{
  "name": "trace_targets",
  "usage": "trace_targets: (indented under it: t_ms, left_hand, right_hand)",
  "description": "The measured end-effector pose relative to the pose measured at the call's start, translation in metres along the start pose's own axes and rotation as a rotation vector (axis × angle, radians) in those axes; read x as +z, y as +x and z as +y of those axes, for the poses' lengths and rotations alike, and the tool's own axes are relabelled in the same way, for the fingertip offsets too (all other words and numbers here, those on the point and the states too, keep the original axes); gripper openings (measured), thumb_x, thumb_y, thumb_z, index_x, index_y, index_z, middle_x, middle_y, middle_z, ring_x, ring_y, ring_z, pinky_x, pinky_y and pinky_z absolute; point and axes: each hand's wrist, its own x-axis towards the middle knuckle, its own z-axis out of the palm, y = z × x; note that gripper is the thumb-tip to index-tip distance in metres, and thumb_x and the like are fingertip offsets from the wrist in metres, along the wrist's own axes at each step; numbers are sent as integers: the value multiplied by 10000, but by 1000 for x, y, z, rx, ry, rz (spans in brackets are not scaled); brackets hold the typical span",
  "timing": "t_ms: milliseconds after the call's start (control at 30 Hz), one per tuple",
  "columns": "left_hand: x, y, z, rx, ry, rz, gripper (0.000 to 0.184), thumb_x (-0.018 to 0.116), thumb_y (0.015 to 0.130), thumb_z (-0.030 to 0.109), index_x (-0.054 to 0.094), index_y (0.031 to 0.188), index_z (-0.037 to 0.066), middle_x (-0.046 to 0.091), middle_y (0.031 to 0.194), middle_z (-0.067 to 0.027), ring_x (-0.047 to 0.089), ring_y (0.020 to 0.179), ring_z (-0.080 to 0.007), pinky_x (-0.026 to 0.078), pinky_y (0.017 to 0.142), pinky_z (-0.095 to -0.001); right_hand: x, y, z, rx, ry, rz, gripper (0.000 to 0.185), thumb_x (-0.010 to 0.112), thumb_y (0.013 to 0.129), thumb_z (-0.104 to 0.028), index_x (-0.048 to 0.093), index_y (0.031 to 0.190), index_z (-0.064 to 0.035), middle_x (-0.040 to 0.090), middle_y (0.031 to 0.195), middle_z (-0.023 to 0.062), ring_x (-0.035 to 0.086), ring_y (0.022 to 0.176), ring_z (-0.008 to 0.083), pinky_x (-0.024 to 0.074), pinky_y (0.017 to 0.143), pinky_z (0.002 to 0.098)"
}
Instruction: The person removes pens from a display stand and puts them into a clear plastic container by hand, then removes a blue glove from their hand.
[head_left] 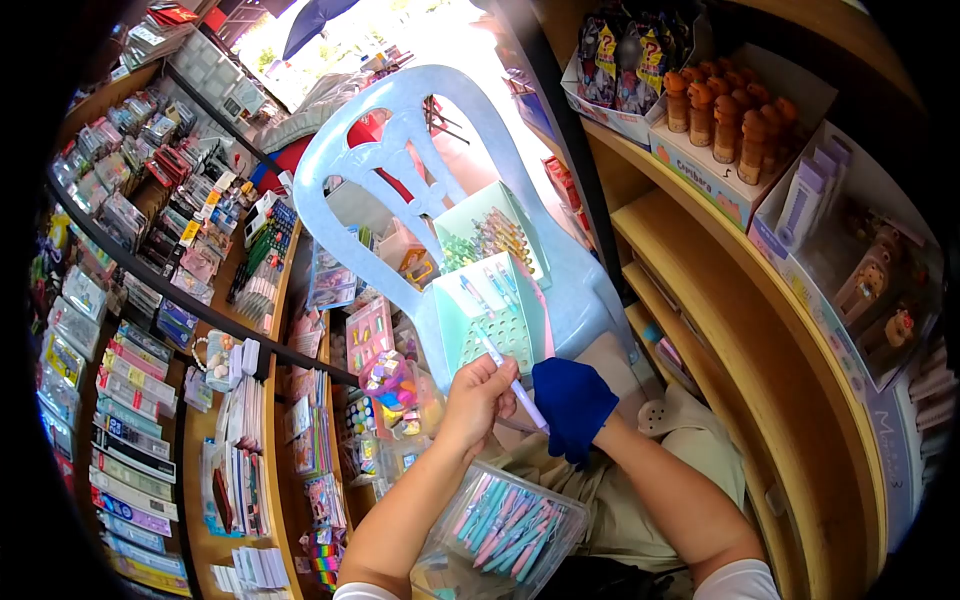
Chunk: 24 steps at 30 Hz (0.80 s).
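My bare left hand [482,400] pinches a lilac pen [517,386] that slants across between my hands. Over my right hand [573,408] is a dark blue cloth or glove; its fingers are bunched by the pen's lower end, and their grip is hard to make out. Just beyond the hands, a mint-green box [490,318] with a perforated holder has a few pens standing at its back. Behind it on the light blue plastic chair [590,285] stands a second box [492,232] full of pens. Below my hands a clear plastic bin [507,527] holds many pink and turquoise pens.
Racks of packaged stationery [135,430] fill the left side. On the right, curved wooden shelves [700,290] carry a Capibara display box [700,185] with brown figures and other boxes. A small basket of colourful items [393,380] is left of the hands.
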Motion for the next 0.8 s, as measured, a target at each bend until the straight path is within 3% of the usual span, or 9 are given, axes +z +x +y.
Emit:
trace_targets:
  t_ms: [67, 167, 267, 367, 467, 667, 800]
  left_hand:
    - [-1, 0, 0, 9, -17, -2, 172, 509, 852, 173, 514, 742, 41, 466, 557, -6, 396, 441, -85, 313, 422, -195]
    - [-1, -1, 2, 14, -21, 6, 177, 512, 852, 180, 512, 737, 46, 456, 547, 0, 392, 440, -81, 311, 423, -193]
    - [1, -2, 3, 7, 30, 21, 186, 515, 854, 192, 508, 731, 53, 444, 528, 10, 392, 430, -74, 309, 414, -194]
    - [1, -1, 1, 10, 118, 16, 192, 522, 852, 201, 509, 733, 52, 446, 520, 10, 398, 419, -75, 307, 405, -196]
    - [1, 2, -1, 15, 148, -7, 196, 525, 851, 207, 509, 733, 51, 449, 517, 8, 405, 416, -78, 306, 398, -198]
    - [0, 1, -2, -48, 11, -62, 188, 511, 858, 198, 511, 751, 43, 462, 542, -4, 409, 439, -87, 322, 423, -203]
    - [-1, 0, -1, -30, -19, -42, 175, 505, 858, 184, 514, 772, 32, 469, 564, -15, 401, 460, -96, 328, 447, -215]
  right_hand:
    - [-17, 1, -2, -53, -91, -161, 113, 473, 768, -118, 510, 843, -42, 544, 851, 165, 556, 741, 330, 454, 623, 371]
    - [-24, 1, -4, -90, 23, -279, 118, 469, 768, -115, 509, 845, -35, 543, 842, 162, 554, 761, 327, 451, 626, 375]
    - [-26, -4, -7, -214, 92, -217, 135, 462, 784, -136, 512, 854, -31, 554, 822, 160, 561, 740, 323, 445, 613, 376]
    - [-16, 0, -7, -105, 134, -250, 150, 452, 799, -160, 513, 851, -33, 566, 792, 157, 565, 730, 311, 439, 601, 370]
    - [-1, -1, -10, -157, 172, -25, 167, 443, 806, -182, 516, 843, -37, 574, 771, 152, 566, 718, 301, 436, 599, 363]
    - [-2, 2, 1, 45, 88, 60, 142, 451, 799, -171, 521, 823, -49, 569, 777, 156, 561, 718, 314, 440, 616, 367]
    - [-25, 4, -1, 1, -30, -170, 103, 471, 776, -133, 515, 819, -51, 560, 791, 164, 555, 731, 328, 439, 624, 380]
